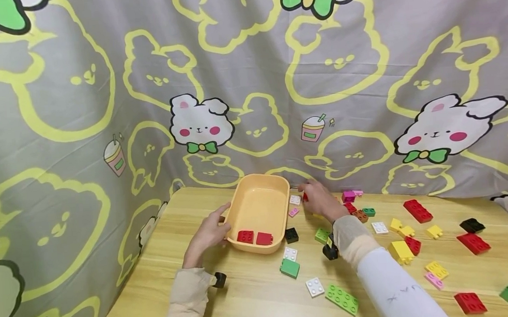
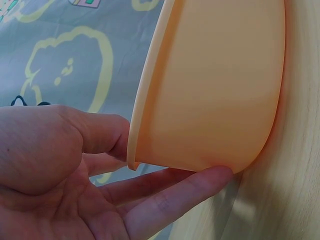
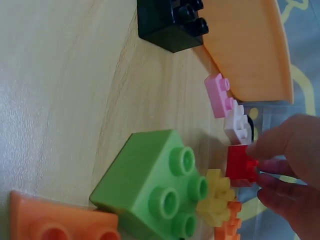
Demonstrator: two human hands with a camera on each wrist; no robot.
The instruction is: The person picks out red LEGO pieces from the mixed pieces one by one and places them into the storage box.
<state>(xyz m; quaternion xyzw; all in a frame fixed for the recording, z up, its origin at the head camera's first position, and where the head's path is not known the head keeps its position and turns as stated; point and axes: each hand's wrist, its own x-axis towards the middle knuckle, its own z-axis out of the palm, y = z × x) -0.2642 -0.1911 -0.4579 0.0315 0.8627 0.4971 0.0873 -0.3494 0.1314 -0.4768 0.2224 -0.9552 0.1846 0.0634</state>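
Observation:
My left hand [image 1: 209, 234] grips the near-left side of an orange plastic tub [image 1: 255, 177]. In the left wrist view the thumb is at the rim and the fingers lie along the outer wall. Two red blocks [image 1: 245, 236] lie inside the tub at its near end. Beyond the tub's right side, my right hand [image 1: 319, 202] pinches a red building block [image 3: 237, 162] by its studded side, at the back of the table. Close to that block are a white block [image 3: 236, 123], a pink block [image 3: 218, 95] and a yellow block [image 3: 216, 199].
Loose blocks are scattered over the wooden table's right half, among them a long red block [image 1: 418, 211], a yellow block [image 1: 401, 252] and a light green block [image 1: 341, 299]. A black block [image 1: 291, 235] sits beside the tub. A patterned curtain [image 1: 249, 81] hangs behind the table.

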